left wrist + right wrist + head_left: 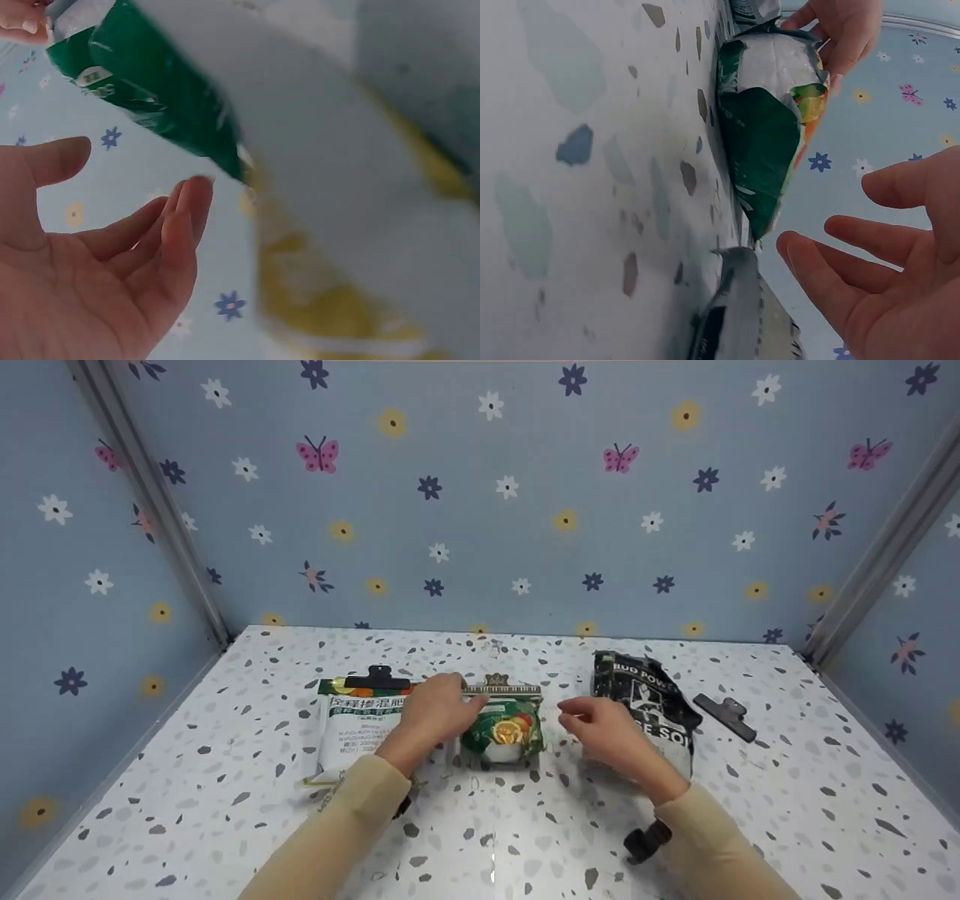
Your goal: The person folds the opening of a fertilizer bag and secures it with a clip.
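Note:
Three printed bags lie in a row on the speckled table. My left hand (437, 710) is over the right edge of the white fertilizer bag (360, 735), fingers loosely bent and holding nothing. Its fingertips are near the small green bag (504, 735), whose top edge carries a gold clip (501, 688). A black clip (379, 680) sits on the white bag's top. To the right, my right hand (604, 727) hovers beside the black soil bag (651, 697) with thumb and fingers apart. Both palms look bare in the wrist views.
A loose black clip (726, 716) lies right of the black bag. A black strap-like piece (647, 841) shows beside the right wrist. Blue flowered panels (480, 510) rise behind the table and on both sides, with metal posts (150, 495) in the corners.

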`<state>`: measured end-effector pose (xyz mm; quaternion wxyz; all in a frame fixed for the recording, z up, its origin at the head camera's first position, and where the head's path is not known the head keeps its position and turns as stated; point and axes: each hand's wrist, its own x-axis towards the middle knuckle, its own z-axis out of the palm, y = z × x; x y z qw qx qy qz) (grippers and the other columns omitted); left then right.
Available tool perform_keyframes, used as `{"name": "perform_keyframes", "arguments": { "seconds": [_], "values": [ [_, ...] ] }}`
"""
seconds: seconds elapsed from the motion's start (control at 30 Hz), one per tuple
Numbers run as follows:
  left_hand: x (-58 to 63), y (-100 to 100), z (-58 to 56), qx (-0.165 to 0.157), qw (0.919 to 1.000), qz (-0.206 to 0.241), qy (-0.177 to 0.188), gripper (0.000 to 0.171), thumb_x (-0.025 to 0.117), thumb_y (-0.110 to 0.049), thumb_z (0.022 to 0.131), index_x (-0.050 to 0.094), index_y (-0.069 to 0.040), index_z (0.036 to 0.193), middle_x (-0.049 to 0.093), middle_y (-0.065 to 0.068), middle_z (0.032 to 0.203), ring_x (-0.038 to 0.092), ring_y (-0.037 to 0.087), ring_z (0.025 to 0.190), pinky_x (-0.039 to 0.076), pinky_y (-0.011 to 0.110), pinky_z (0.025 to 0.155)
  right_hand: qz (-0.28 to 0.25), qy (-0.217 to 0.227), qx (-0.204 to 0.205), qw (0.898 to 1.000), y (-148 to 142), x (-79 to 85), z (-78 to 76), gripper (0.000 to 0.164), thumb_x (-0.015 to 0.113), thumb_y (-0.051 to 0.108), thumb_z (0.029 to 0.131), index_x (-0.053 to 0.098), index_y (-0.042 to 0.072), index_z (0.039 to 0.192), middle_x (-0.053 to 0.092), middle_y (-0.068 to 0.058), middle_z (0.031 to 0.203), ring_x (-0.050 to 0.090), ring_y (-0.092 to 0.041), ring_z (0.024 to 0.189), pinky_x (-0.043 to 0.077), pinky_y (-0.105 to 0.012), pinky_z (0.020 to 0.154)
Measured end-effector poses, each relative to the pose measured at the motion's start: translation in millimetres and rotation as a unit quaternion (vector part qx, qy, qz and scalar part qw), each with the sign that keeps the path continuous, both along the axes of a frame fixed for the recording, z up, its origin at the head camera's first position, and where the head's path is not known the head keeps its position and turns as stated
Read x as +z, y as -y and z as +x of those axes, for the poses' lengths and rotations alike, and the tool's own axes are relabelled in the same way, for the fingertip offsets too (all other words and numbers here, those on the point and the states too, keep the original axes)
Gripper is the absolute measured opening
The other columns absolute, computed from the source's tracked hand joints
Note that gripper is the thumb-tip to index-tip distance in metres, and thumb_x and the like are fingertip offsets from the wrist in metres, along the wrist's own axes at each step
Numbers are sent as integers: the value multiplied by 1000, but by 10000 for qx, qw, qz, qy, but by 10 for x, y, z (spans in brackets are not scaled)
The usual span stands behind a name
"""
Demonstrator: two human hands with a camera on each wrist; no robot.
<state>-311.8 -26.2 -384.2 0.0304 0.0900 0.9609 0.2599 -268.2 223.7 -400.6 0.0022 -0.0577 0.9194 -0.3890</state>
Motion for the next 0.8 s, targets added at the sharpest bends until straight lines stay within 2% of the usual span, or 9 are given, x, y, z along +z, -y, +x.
{"name": "perform_keyframes", "arguments": {
  "seconds": [0.07,0.13,0.27,0.4,0.57,0.8],
  "values": [
    [72,-82,37,-139,9998,-8,-157,51,58,-48,98,66,-7,126,68,8,113,63,21,80,52,39,70,106,-57,10,9999,-90,71,38,36,60,24,100,64,9,133,67,-8,124,66,-25,101,51,-45,92],
    [138,-192,76,-363,9992,79,-148,50,57,-50,98,67,-9,126,68,6,113,64,19,82,52,39,73,192,-148,-19,9997,-203,146,68,34,59,24,101,64,9,132,67,-9,123,66,-26,102,51,-45,92],
    [217,-453,124,-837,9960,310,90,52,56,-54,98,66,-12,127,67,2,118,64,17,95,52,39,85,359,-419,-123,9984,-481,273,134,35,58,24,102,63,6,132,67,-13,122,63,-30,110,50,-48,93],
    [242,-699,131,-1038,9924,564,356,54,56,-54,98,63,-12,132,65,1,126,63,18,107,49,39,94,459,-503,-280,9973,-785,337,210,41,54,29,104,59,4,136,63,-18,129,60,-36,115,49,-52,93],
    [185,-941,120,-1072,9890,772,659,57,58,-54,97,61,-12,135,63,1,130,61,20,113,48,38,95,313,-291,-578,9974,-1130,268,250,50,50,38,105,54,3,141,57,-21,136,56,-40,119,46,-55,95],
    [129,-1279,67,-1045,9827,1081,1080,67,59,-59,94,54,-12,142,57,4,138,56,23,121,47,40,98,-100,291,-1001,9945,-1436,59,173,56,47,32,107,39,-3,149,44,-28,145,54,-42,120,45,-53,97]
  ]
}}
